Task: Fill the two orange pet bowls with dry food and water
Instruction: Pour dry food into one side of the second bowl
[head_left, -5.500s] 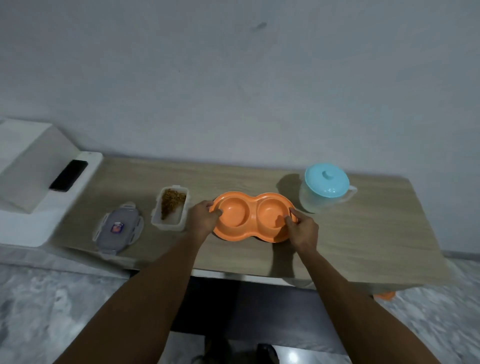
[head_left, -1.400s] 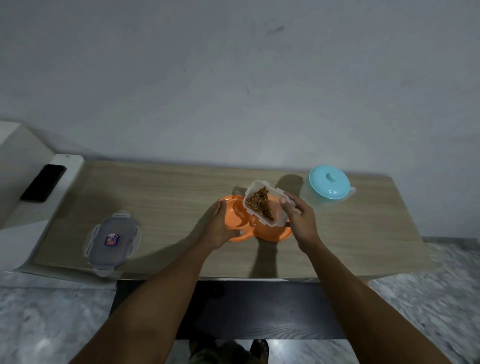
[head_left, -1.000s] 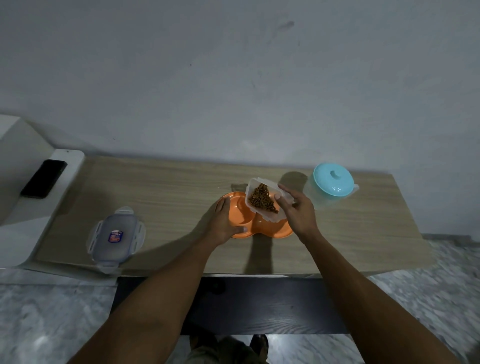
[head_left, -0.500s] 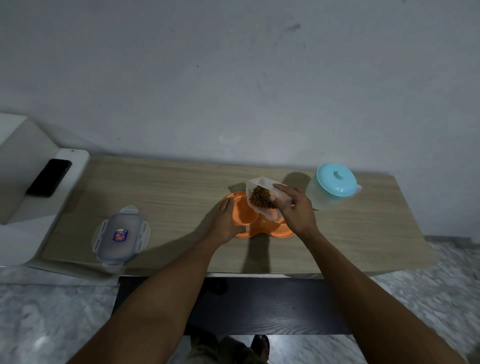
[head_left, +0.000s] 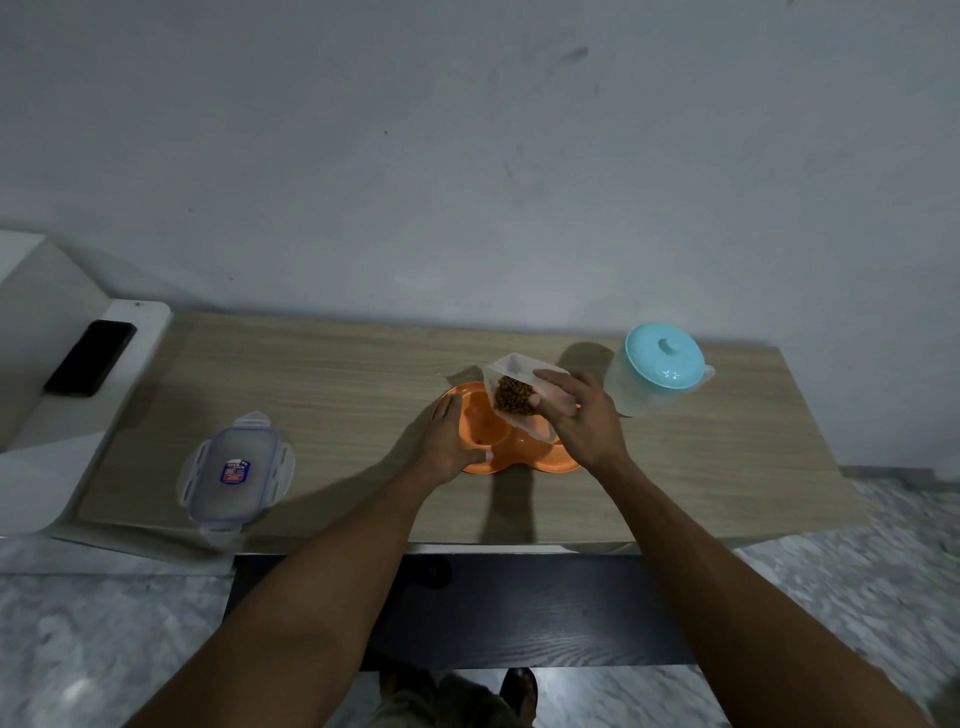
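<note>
The orange double pet bowl lies mid-table. My left hand holds its left rim, thumb over the near edge. My right hand grips a clear plastic food container, tilted steeply over the bowls, with brown dry food piled at its lower end. A few brown bits lie in the left bowl. The container and my hand cover most of the right bowl. A clear water jug with a light blue lid stands to the right.
The container's grey clip lid lies at the table's front left. A black phone rests on a white unit left of the wooden table. A wall runs right behind the table. Marble floor lies below.
My right hand has tipped the food container more steeply over the bowls, and the food has slid to its lower end. My left hand has stayed on the bowl's left rim.
</note>
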